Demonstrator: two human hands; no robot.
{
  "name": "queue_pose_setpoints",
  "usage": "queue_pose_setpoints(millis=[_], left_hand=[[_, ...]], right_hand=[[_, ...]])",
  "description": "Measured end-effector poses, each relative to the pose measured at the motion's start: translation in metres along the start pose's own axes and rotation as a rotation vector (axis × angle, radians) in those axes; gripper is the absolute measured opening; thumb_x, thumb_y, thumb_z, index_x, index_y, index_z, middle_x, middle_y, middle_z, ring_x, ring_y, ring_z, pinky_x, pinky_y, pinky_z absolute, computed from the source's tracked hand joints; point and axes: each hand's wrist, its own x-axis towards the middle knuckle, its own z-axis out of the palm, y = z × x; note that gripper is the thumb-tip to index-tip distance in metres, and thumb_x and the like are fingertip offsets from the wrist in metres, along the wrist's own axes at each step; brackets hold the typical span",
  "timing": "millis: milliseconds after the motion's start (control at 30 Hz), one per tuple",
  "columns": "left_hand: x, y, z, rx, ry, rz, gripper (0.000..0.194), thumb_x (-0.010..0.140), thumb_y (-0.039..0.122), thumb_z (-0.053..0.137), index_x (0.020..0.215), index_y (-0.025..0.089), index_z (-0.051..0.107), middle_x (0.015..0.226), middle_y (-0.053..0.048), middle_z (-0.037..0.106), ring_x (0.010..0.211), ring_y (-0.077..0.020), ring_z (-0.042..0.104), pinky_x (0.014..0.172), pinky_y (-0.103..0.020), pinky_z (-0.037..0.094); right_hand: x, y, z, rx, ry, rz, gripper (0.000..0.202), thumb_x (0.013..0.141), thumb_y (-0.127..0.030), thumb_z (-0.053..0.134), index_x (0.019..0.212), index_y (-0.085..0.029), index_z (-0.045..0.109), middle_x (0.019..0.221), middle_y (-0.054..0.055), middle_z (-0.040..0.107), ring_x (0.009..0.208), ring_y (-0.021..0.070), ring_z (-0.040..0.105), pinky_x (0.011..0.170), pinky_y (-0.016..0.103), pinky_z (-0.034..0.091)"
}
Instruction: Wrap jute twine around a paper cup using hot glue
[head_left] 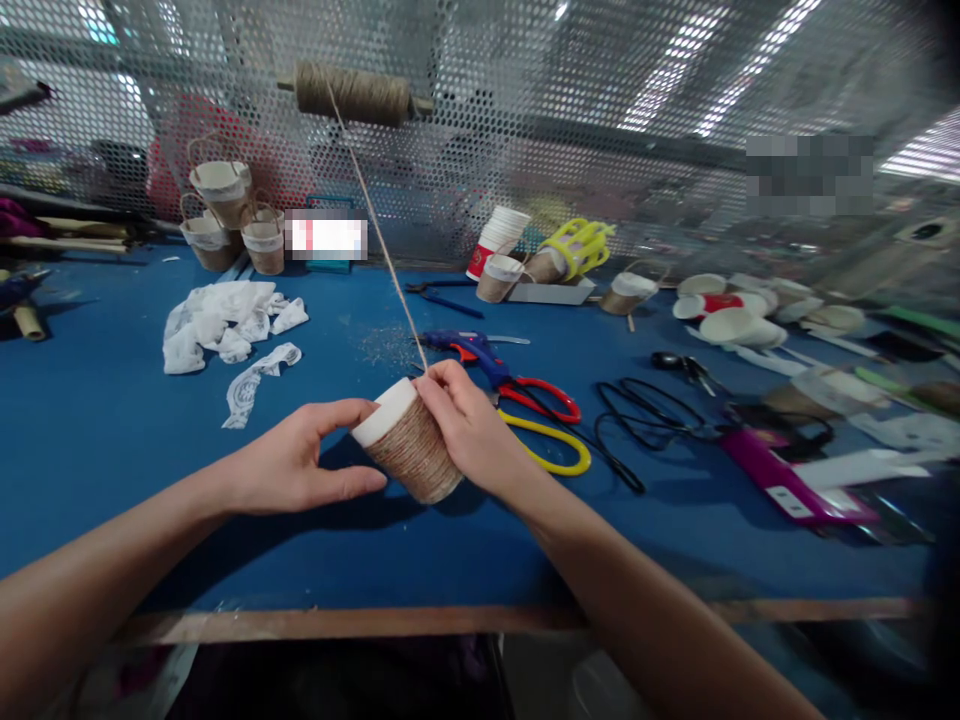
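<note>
A white paper cup (384, 412) wound with brown twine (420, 455) lies tilted between my hands above the table, its bare white rim toward the left. My left hand (300, 460) is at the rim, its index finger reaching to the mouth and its thumb stretched along the lower side; its other fingers are hidden. My right hand (469, 425) is closed around the cup's right side, fingers and thumb pinching the strand where it meets the cup. From there the taut strand (382, 240) runs up to a twine roll (352, 92) on a rod.
Behind the cup lie a blue glue gun (480, 350) and red-and-yellow-handled scissors (555, 455). White lace (217, 320) is at left, twine-covered cups (214, 240) at the back. A black cable (645, 410) and a purple tool (787, 475) are at right. A perforated metal screen (525, 90) stands behind.
</note>
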Motion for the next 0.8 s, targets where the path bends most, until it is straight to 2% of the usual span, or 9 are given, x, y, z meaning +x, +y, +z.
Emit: queue_pose_setpoints(millis=[133,300,500,800], left_hand=[[0.003,0.005,0.011,-0.105,0.105,-0.186,0.025,0.074,0.033,0.06,0.085,0.011,0.058,0.079,-0.004,0.061,0.073,-0.0166,0.054,0.066,-0.027,0.043],[0.007,0.003,0.019,-0.254,0.163,-0.322,0.018,0.072,0.027,0.058,0.077,0.01,0.057,0.068,-0.001,0.056,0.062,-0.0122,0.049,0.058,-0.024,0.039],[0.008,-0.001,0.015,-0.361,0.137,-0.341,0.017,0.071,0.027,0.06,0.076,0.011,0.055,0.064,0.002,0.053,0.058,-0.0101,0.047,0.056,-0.022,0.037],[0.006,-0.001,0.013,-0.347,0.077,-0.305,0.015,0.073,0.025,0.06,0.075,0.012,0.055,0.067,0.002,0.055,0.061,-0.01,0.048,0.057,-0.021,0.037]], right_hand=[[-0.004,0.002,0.011,-0.101,0.058,-0.091,0.013,0.087,-0.031,0.035,0.078,-0.021,0.037,0.073,0.001,0.047,0.065,0.014,0.046,0.06,0.03,0.038],[-0.007,0.002,0.014,-0.179,0.081,-0.137,0.01,0.087,-0.028,0.034,0.083,-0.02,0.039,0.082,0.005,0.052,0.074,0.0169,0.05,0.067,0.034,0.041],[-0.007,0.002,0.007,-0.171,0.079,-0.19,0.012,0.088,-0.027,0.035,0.086,-0.019,0.043,0.085,0.006,0.052,0.076,0.0161,0.051,0.07,0.033,0.042],[-0.006,0.003,0.006,-0.172,0.025,-0.175,0.011,0.088,-0.026,0.036,0.083,-0.019,0.043,0.084,0.006,0.053,0.076,0.0159,0.05,0.071,0.033,0.042]])
